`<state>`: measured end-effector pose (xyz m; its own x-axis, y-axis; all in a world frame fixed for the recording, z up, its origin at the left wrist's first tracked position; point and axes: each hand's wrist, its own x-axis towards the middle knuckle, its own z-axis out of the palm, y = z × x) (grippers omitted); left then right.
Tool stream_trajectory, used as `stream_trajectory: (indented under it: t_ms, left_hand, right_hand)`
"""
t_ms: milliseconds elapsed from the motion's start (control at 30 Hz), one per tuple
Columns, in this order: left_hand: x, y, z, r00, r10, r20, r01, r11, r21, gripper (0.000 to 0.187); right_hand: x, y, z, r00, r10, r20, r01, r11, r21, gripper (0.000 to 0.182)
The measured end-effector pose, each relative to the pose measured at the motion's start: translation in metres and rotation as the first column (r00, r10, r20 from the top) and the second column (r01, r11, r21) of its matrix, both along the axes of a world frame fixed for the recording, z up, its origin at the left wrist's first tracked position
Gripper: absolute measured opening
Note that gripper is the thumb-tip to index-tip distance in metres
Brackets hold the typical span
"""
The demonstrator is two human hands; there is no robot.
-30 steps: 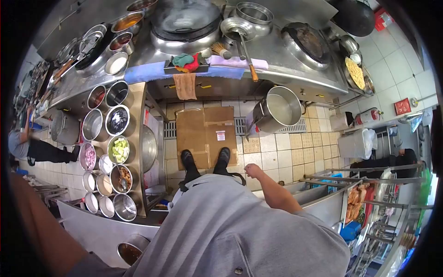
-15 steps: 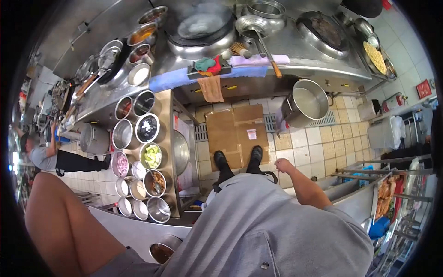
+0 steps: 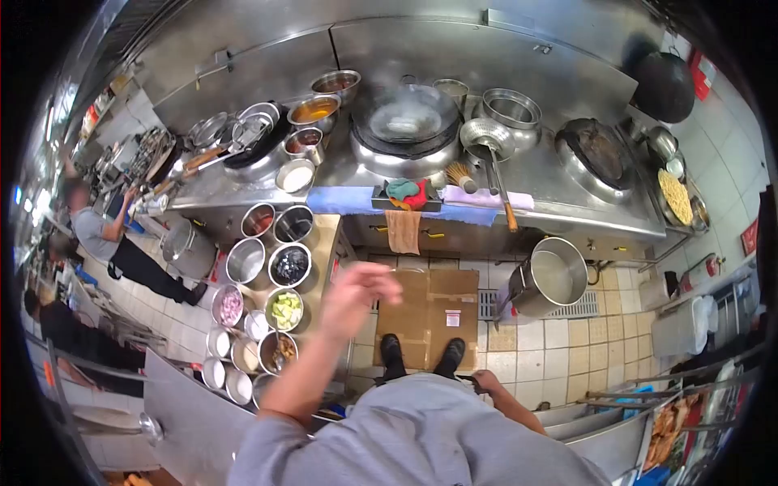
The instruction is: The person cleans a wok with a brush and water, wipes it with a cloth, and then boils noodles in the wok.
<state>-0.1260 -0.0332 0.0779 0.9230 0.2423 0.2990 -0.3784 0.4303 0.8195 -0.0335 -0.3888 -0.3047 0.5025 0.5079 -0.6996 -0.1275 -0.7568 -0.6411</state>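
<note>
My left hand [image 3: 356, 298] is raised in front of me, blurred by motion, with its fingers loosely stretched out and nothing seen in them. It hovers just right of the tubs of ingredients, over the edge of the cardboard [image 3: 442, 316] on the floor. Nearest to it are a tub of chopped green vegetable [image 3: 287, 311] and a tub of something black [image 3: 290, 265]. Low by my right hip, my right hand [image 3: 486, 381] is closed beside a dark strap [image 3: 466, 377]; whether it holds anything is hidden.
Ahead on the steel range sits a steaming wok [image 3: 405, 117]. A strainer [image 3: 487, 139] with a ladle lies right of it. A large stockpot [image 3: 551, 277] stands on the right. Co-workers [image 3: 101, 235] are at the far left. Metal racks [image 3: 640, 397] stand at my right.
My left hand has come from the far left into the middle, past the tubs. My right hand has dropped closer to my hip. The view has tilted up towards the range.
</note>
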Motion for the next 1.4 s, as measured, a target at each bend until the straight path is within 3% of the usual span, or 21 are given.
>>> stream_trajectory:
  t_ms: [100, 167, 200, 233, 267, 300, 367, 400, 500, 533, 567, 633, 700, 733, 767, 833, 933, 1167, 1233, 1300, 1400]
  left_hand:
    - [0.009, -0.027, -0.153, 0.868, -0.003, -0.497, 0.047, 0.996, 0.077, 0.037]
    - [-0.014, -0.048, -0.259, 0.726, 0.101, -0.680, 0.196, 0.918, 0.345, 0.041]
    - [-0.033, -0.049, -0.343, 0.707, 0.077, -0.703, 0.429, 0.744, 0.512, 0.037]
    - [-0.048, -0.055, -0.325, 0.664, -0.033, -0.747, 0.665, 0.484, 0.569, 0.035]
    - [-0.079, -0.052, -0.407, 0.731, -0.090, -0.676, 0.645, 0.414, 0.643, 0.032]
    - [-0.089, -0.047, -0.402, 0.809, -0.025, -0.588, 0.567, 0.302, 0.767, 0.034]
    - [-0.095, -0.039, -0.396, 0.440, 0.239, -0.866, 0.383, 0.822, 0.422, 0.036]
    - [-0.095, -0.025, -0.377, 0.390, 0.277, -0.878, 0.473, 0.758, 0.450, 0.036]
    - [-0.110, 0.017, -0.378, 0.349, 0.438, -0.829, 0.596, 0.579, 0.557, 0.034]
    - [-0.112, 0.028, -0.378, 0.371, 0.545, -0.752, 0.620, 0.458, 0.638, 0.033]
    - [-0.118, 0.034, -0.378, 0.367, 0.548, -0.752, 0.622, 0.456, 0.636, 0.033]
    - [-0.125, 0.042, -0.359, 0.288, 0.576, -0.765, 0.585, 0.527, 0.617, 0.032]
    - [-0.129, 0.045, -0.358, 0.271, 0.544, -0.794, 0.624, 0.528, 0.575, 0.031]
    - [-0.130, 0.043, -0.359, 0.263, 0.510, -0.819, 0.657, 0.527, 0.539, 0.031]
    - [-0.130, 0.040, -0.360, 0.259, 0.505, -0.824, 0.668, 0.522, 0.530, 0.031]
    - [-0.129, 0.031, -0.363, 0.276, 0.509, -0.815, 0.715, 0.458, 0.528, 0.031]
    - [-0.115, 0.016, -0.341, 0.194, 0.375, -0.907, 0.681, 0.614, 0.399, 0.031]
    - [-0.090, 0.017, -0.324, 0.180, 0.414, -0.892, 0.515, 0.733, 0.444, 0.032]
    - [-0.077, 0.023, -0.326, 0.204, 0.411, -0.888, 0.310, 0.834, 0.457, 0.031]
    - [-0.075, 0.030, -0.342, 0.201, 0.418, -0.886, 0.212, 0.864, 0.456, 0.029]
    - [-0.069, 0.039, -0.364, 0.195, 0.390, -0.900, -0.015, 0.919, 0.394, 0.026]
  right_hand:
    - [0.000, -0.031, -0.012, 0.923, 0.293, 0.248, -0.338, 0.928, 0.160, 0.018]
    - [0.003, -0.043, -0.015, 0.924, 0.346, 0.162, -0.337, 0.938, -0.083, 0.014]
    - [0.008, -0.057, -0.043, 0.964, 0.241, 0.115, -0.236, 0.970, -0.056, 0.014]
    - [0.016, -0.066, -0.059, 0.988, 0.135, 0.071, -0.134, 0.991, -0.026, 0.015]
    - [0.020, -0.071, -0.054, 0.978, 0.208, 0.006, -0.208, 0.976, 0.065, 0.027]
    - [0.022, -0.069, -0.049, 0.976, 0.217, 0.006, -0.216, 0.974, 0.067, 0.027]
    - [0.027, -0.063, -0.040, 0.971, 0.238, 0.041, -0.238, 0.971, 0.019, 0.029]
    - [0.034, -0.061, -0.035, 0.783, 0.581, 0.220, -0.598, 0.801, 0.013, 0.031]
    - [0.038, -0.052, -0.061, 0.919, 0.393, -0.029, -0.394, 0.919, -0.014, 0.020]
    - [0.039, -0.044, -0.049, 0.478, 0.790, 0.384, -0.757, 0.592, -0.277, 0.022]
    - [0.045, -0.033, -0.038, 0.479, 0.789, 0.384, -0.759, 0.593, -0.271, 0.022]
    - [0.065, -0.022, -0.048, 0.969, 0.236, 0.073, -0.247, 0.931, 0.269, 0.025]
    - [0.105, 0.008, 0.003, 0.995, 0.009, 0.096, -0.018, 0.996, 0.093, 0.012]
    - [0.133, 0.014, -0.003, 0.972, -0.143, 0.186, 0.094, 0.964, 0.249, 0.008]
    - [0.168, 0.026, -0.003, 0.872, -0.428, -0.237, 0.486, 0.810, 0.329, 0.030]
    - [0.209, 0.059, 0.067, 0.641, -0.668, -0.378, 0.767, 0.540, 0.346, 0.039]
    - [0.286, 0.086, 0.089, 0.561, -0.724, -0.402, 0.822, 0.429, 0.375, 0.044]
    - [0.391, 0.160, 0.154, 0.817, -0.497, -0.292, 0.575, 0.660, 0.485, 0.039]
    - [0.420, 0.178, 0.169, 0.901, -0.414, 0.128, 0.358, 0.878, 0.318, 0.024]
    - [0.442, 0.195, 0.205, 0.883, -0.343, 0.319, 0.252, 0.922, 0.294, 0.015]
    - [0.425, 0.209, 0.252, 0.889, -0.450, -0.082, 0.421, 0.735, 0.532, 0.013]
